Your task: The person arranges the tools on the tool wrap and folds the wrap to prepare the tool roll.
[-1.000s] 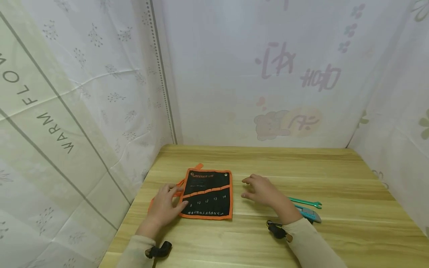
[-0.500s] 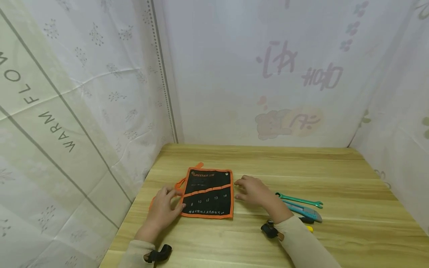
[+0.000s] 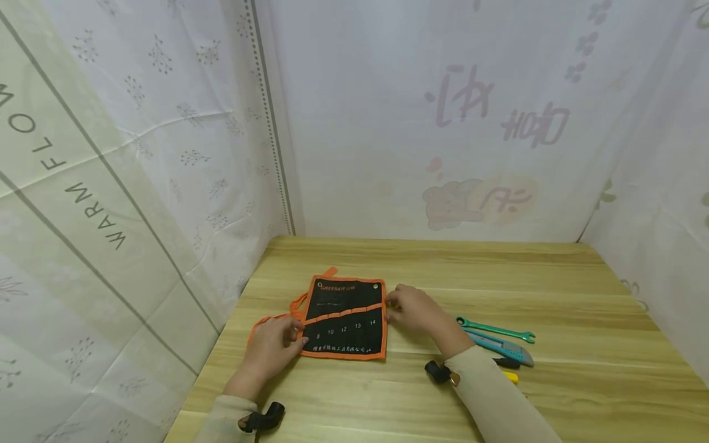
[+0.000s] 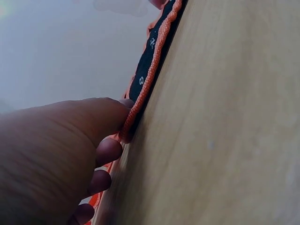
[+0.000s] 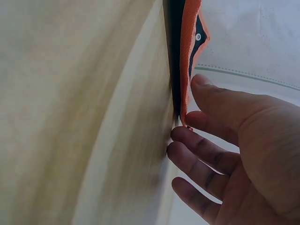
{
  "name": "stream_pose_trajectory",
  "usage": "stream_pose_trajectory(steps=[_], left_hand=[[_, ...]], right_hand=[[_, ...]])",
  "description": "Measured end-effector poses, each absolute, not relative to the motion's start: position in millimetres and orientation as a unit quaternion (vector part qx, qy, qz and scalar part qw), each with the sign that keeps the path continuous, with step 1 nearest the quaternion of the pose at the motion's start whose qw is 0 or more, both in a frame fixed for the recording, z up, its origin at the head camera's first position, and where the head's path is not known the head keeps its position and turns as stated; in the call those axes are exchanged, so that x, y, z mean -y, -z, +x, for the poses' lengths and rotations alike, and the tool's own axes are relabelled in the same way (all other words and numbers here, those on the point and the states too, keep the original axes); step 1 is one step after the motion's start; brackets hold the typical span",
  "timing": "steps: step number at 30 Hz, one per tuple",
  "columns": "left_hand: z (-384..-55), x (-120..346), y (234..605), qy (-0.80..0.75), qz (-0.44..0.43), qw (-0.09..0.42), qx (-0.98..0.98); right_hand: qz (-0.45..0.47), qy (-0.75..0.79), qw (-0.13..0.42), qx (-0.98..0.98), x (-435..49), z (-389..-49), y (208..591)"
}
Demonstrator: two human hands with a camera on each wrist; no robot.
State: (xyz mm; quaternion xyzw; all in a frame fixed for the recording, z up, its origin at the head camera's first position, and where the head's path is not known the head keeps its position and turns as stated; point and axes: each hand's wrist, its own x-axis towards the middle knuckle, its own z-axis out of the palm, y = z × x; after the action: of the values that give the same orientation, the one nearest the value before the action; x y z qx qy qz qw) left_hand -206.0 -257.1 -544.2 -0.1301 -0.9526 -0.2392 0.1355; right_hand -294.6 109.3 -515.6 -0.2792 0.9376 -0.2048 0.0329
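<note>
A black tool pouch (image 3: 343,320) with orange trim and printed numbers lies on the wooden table between both hands. My left hand (image 3: 271,347) pinches its left edge. In the left wrist view the thumb (image 4: 105,115) lies over the orange rim, with the fingers (image 4: 108,151) curled at the underside. At the opposite edge is my right hand (image 3: 418,311), its fingertips right at the trim. The right wrist view shows that hand's thumb (image 5: 220,93) beside the orange border (image 5: 188,51) and the fingers loosely bent, with space between thumb and fingers.
To the right lie a green wrench (image 3: 495,330), a teal utility knife (image 3: 506,348), and a black and yellow handled tool (image 3: 511,376) partly behind the right sleeve. Orange straps (image 3: 299,303) stick out at the pouch's left. Patterned curtains (image 3: 376,123) surround the table (image 3: 581,295).
My right hand has moved left to the pouch's right edge, uncovering more of the wrench and knife. The left hand's fingers have curled more at the left edge.
</note>
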Motion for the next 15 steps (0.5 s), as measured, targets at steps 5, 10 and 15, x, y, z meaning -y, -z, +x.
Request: stream_pose_trajectory(steps=[5, 10, 15], left_hand=[[-206.0, 257.3, 544.1, 0.243, -0.127, 0.131, 0.953], [-206.1, 257.6, 545.0, 0.247, -0.123, 0.129, 0.952], [-207.0, 257.8, 546.8, 0.246, -0.125, 0.133, 0.952]], right_hand=[[-0.267, 0.211, 0.041, -0.939, -105.8, -303.5, 517.1], [-0.257, 0.207, 0.051, -0.943, -101.5, -308.9, 517.4], [-0.246, 0.204, 0.063, -0.945, -97.4, -309.6, 516.6]])
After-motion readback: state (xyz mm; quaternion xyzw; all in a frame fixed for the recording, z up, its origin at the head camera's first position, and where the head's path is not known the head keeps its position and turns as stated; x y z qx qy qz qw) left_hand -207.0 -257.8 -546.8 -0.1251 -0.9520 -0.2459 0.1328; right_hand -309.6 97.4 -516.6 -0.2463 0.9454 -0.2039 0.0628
